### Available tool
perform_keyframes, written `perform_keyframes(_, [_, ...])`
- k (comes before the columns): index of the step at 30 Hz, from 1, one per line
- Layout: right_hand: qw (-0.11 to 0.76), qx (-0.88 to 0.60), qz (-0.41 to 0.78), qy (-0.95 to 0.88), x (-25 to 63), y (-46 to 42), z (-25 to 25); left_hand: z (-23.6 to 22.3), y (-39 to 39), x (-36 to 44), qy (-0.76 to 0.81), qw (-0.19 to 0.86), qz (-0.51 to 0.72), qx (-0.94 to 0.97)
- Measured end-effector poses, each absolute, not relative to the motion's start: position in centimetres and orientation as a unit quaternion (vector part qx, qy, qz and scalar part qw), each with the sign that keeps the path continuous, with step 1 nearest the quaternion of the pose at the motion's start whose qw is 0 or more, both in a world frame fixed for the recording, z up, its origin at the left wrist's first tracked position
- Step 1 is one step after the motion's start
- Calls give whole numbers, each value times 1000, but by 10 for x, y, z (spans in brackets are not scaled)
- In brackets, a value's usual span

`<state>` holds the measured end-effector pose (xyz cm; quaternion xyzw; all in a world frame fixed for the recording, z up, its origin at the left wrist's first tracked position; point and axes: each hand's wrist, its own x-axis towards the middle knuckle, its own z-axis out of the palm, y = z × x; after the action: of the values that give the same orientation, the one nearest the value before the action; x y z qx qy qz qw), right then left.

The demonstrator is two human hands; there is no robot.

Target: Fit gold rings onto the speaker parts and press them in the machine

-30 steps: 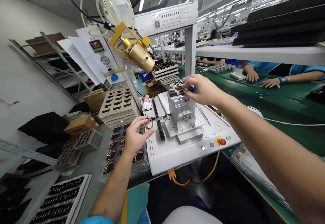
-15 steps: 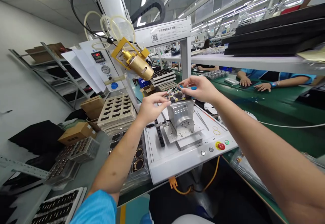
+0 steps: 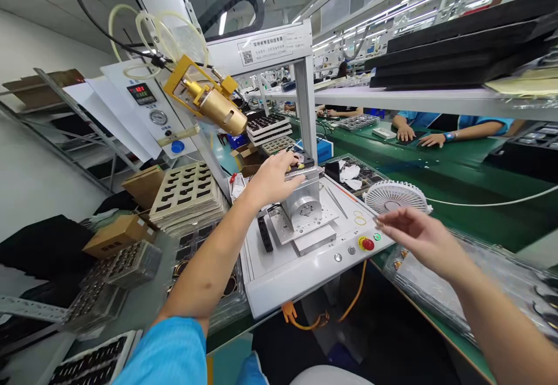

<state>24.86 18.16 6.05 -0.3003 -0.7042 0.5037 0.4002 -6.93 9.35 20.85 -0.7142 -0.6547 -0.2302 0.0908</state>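
My left hand point(image 3: 275, 178) lies over the top of a silver metal fixture point(image 3: 305, 196), its fingers on the far side and its thumb apart on the near side. Partly under the fingertips is a black holder point(image 3: 308, 161) with small yellowish bits on it; the fingers hide the rest. My right hand point(image 3: 416, 238) hovers at the right end of the white machine base point(image 3: 279, 283), near the green button point(image 3: 377, 237) and a white fan point(image 3: 396, 194). Its thumb and index finger come together in a pinch, and what they hold, if anything, is too small to make out.
A gold dispensing head point(image 3: 222, 110) hangs above and left of the fixture. Tweezers point(image 3: 336, 202) and yellow rings point(image 3: 360, 219) lie on the base, near a red stop button point(image 3: 368, 244). Stacked trays point(image 3: 187, 190) stand left; a clear plastic tray point(image 3: 462, 280) lies right. A co-worker's hands point(image 3: 418, 136) rest across the bench.
My right hand has left the top of the fixture and moved right and down toward the base's right end. My left hand has stayed at the fixture, now laid over its top. The view has shifted slightly.
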Motion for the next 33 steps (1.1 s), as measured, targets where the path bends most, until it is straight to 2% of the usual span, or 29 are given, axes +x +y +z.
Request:
perform_keyframes(3, [307, -383, 519, -700, 265, 179, 2, 203, 90, -75, -638, 98, -207, -735])
perform_keyframes(6, [224, -431, 458, -745, 263, 170, -39, 202, 82, -75, -641, 79, -217, -732])
perform_keyframes(11, [154, -429, 354, -816, 246, 154, -67, 163, 27, -52, -548, 110, -388, -733])
perform_keyframes(13, [158, -432, 337, -821, 243, 154, -69, 128, 0, -36, -493, 58, -453, -741])
perform_keyframes(15, [166, -434, 339, -818, 244, 157, -67, 85, -22, -17, -504, -69, -486, -711])
perform_keyframes(19, [168, -425, 369, -809, 253, 152, -51, -5, -44, 31, -579, -358, -544, -490])
perform_keyframes(22, [199, -347, 445, -802, 259, 122, -38, -50, -53, 61, -542, -505, -562, -369])
perform_keyframes(26, [303, -228, 539, -752, 252, 68, -36, -68, -56, 76, -428, -588, -600, -332])
perform_keyframes(30, [387, -241, 510, -729, 239, 40, -47, -68, -43, 79, -357, -625, -632, -289])
perform_keyframes(33, [385, -233, 461, -765, 246, 45, -44, -68, -35, 83, -371, -630, -630, -261])
